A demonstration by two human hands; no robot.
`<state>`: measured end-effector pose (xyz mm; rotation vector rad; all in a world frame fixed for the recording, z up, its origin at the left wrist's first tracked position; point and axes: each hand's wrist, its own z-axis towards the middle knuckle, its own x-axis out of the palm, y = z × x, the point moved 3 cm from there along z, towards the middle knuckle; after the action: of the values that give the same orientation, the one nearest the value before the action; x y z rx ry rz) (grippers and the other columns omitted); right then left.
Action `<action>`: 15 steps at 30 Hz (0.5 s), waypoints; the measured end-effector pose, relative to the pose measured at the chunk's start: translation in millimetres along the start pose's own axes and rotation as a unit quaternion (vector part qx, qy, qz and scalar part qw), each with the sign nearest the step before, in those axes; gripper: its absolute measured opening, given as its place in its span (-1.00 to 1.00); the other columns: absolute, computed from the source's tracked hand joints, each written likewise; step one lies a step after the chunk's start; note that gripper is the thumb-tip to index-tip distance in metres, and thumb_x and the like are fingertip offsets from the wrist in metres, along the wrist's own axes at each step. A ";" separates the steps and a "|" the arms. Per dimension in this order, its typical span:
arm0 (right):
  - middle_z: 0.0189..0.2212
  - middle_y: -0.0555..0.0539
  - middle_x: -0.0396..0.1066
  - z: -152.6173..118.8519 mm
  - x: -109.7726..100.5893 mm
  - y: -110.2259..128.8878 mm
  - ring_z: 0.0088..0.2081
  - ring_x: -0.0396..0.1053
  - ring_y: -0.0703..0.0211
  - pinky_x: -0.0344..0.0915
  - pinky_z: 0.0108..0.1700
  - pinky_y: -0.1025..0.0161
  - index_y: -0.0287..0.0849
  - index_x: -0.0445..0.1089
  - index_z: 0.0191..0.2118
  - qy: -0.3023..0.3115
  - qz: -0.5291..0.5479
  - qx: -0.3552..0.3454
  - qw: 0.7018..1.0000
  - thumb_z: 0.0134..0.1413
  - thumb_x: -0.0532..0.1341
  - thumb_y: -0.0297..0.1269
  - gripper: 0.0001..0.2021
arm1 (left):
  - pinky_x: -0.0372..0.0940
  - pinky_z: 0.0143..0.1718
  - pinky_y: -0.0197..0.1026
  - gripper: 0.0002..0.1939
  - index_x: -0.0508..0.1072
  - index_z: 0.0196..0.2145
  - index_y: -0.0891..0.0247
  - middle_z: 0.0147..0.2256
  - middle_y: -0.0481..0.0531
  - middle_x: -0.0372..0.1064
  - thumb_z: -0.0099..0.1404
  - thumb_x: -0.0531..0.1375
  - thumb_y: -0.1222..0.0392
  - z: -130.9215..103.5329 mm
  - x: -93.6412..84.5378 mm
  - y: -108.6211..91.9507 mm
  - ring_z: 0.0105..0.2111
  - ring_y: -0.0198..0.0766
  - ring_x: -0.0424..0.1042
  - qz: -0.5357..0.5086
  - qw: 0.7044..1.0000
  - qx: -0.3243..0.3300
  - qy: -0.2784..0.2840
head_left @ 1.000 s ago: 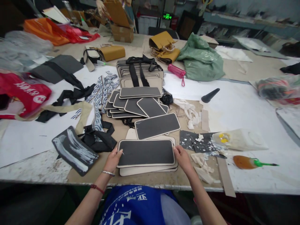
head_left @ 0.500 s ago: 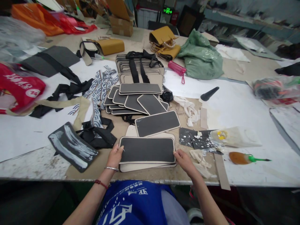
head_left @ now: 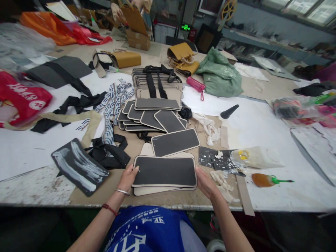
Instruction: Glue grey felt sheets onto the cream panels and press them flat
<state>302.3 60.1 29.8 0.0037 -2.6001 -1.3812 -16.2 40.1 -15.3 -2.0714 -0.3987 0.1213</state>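
Note:
A dark rectangular panel with a pale rim point(head_left: 165, 171) lies in front of me over beige panels point(head_left: 151, 190). Its left end is pinched by my left hand point(head_left: 128, 177), thumb on top. At its right edge is my right hand point(head_left: 205, 182), fingers stretched along the side and partly under it. Just behind lies another dark panel point(head_left: 175, 141), slightly turned. Farther back are a loose pile of dark panels point(head_left: 151, 117) and a stack of beige panels point(head_left: 170, 93) with black straps point(head_left: 151, 84).
A white-smeared dark sheet point(head_left: 80, 166) and black strips point(head_left: 110, 154) lie left. Right are a glue-spotted sheet point(head_left: 210, 157), an amber bottle point(head_left: 262, 180) and a green bag point(head_left: 222, 75). A person's hands point(head_left: 118, 13) show behind a cardboard box point(head_left: 138, 39).
My right hand's fingers have straightened along the panel's right edge. My left hand keeps its pinch. The view has tilted up slightly, and a person's hands now show at the back.

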 end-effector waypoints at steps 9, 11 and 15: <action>-0.15 -0.18 0.41 17.1 13.2 -15.5 -0.03 0.30 0.07 0.24 -0.03 0.08 -0.18 0.23 0.05 -0.004 0.169 0.084 0.982 0.15 -0.33 0.14 -0.34 | 0.26 -0.28 -0.25 -0.57 0.38 -0.33 0.29 -0.42 0.00 0.40 0.00 0.12 -0.14 -42.8 11.5 -67.3 -0.35 -0.22 0.36 0.161 0.976 0.142 -0.021; -0.12 -0.17 0.39 17.0 13.7 -18.9 -0.01 0.28 0.07 0.23 -0.01 0.05 -0.15 0.21 0.08 -0.020 0.191 0.085 0.978 0.14 -0.33 0.15 -0.33 | 0.24 -0.30 -0.29 -0.63 0.39 -0.35 0.27 -0.43 -0.02 0.40 0.06 0.08 -0.10 -55.4 19.9 -87.1 -0.38 -0.25 0.35 0.207 0.960 0.186 -0.021; -0.06 -0.18 0.35 19.1 13.1 -23.2 0.02 0.25 0.06 0.20 0.01 0.01 -0.11 0.14 0.12 -0.031 0.213 0.061 0.975 0.11 -0.35 0.19 -0.32 | 0.22 -0.35 -0.33 -0.68 0.41 -0.29 0.28 -0.46 -0.05 0.38 0.15 0.04 0.00 -78.1 32.7 -121.0 -0.43 -0.30 0.31 0.279 0.924 0.263 -0.010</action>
<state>284.0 61.5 2.6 -0.5543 -2.5268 -1.0806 5.9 42.4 130.7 -1.5920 0.2126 0.5319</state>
